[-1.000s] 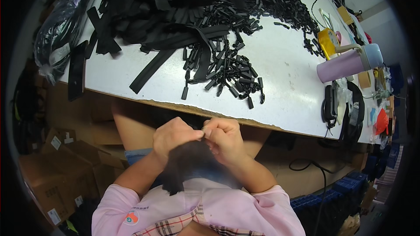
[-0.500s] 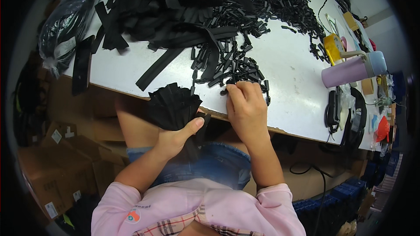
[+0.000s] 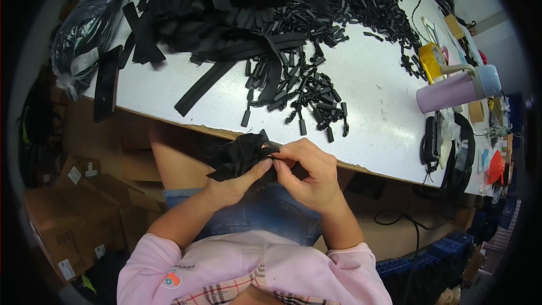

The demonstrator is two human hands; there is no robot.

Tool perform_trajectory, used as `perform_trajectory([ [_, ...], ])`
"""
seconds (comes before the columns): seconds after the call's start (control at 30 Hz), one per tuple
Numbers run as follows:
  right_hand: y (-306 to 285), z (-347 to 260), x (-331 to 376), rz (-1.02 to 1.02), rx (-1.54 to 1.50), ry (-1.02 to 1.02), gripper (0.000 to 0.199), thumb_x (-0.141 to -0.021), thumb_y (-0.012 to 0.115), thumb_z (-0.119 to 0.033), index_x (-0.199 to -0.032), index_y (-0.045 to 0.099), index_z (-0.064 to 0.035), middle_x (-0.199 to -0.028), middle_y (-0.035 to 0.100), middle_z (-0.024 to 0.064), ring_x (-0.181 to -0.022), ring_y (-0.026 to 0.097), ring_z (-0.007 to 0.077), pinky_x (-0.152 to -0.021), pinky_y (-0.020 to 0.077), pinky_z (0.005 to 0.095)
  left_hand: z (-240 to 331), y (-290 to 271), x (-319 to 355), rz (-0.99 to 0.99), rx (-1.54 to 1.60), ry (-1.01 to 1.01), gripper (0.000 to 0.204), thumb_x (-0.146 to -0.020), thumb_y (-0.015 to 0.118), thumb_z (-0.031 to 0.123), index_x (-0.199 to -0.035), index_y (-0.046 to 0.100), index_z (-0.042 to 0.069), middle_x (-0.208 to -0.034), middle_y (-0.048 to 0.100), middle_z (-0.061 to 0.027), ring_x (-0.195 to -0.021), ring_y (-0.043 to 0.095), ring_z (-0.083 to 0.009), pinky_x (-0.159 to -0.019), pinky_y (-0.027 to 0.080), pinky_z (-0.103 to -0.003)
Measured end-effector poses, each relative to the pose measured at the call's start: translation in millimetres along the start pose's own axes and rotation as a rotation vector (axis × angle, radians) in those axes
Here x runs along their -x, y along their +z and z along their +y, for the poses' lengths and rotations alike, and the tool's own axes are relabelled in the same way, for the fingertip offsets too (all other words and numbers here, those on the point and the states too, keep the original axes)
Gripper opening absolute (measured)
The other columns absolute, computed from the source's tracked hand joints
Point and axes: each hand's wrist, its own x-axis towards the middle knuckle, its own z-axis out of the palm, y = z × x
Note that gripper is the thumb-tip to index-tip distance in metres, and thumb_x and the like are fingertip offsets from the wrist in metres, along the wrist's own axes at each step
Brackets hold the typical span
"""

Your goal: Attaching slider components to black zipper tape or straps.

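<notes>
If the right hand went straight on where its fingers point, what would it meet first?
Likely the bunched black strips in the left hand; depth is unclear, and the right hand may already touch them.

carton labels (image 3: 66, 268), shirt logo (image 3: 171, 280): print seemingly too small to read

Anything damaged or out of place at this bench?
Yes: the table's front edge looks chipped and ragged, brown material showing below the white top. Also, a flat black strip at the left corner juts past the edge.
</notes>
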Motion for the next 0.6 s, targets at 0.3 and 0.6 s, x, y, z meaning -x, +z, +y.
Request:
perform_trajectory([
  [0.3, 11, 6, 10, 0.201, -0.146, -0.008, 0.013, -0.066, 0.061, 0.004, -0.078, 0.059, 0.0008, -0.076, 0.061, 0.0099, -0.067, 0.058, 0.019, -0.063, 0.0458, 0.0263, -3, 3, 2, 0.05, 0.084, -0.015, 0.015, -0.077, 0.058, 0.005, -0.091, 0.056, 0.001, -0.084, 0.058, -0.0024, -0.076, 0.053, -0.0072, -0.068, 0.044, -0.021],
  [0.6, 15, 8, 14, 0.2, -0.309, 0.161, 0.013, -0.067, 0.06, 0.005, -0.079, 0.059, 0.0011, -0.077, 0.06, 0.0096, -0.071, 0.057, 0.0186, -0.065, 0.0448, 0.0245, 0, 7, 2, 0.107, -0.047, 0.115, 0.012, -0.078, 0.057, 0.006, -0.089, 0.057, 0.003, -0.081, 0.058, -0.0014, -0.072, 0.054, -0.0083, -0.065, 0.044, -0.022],
])
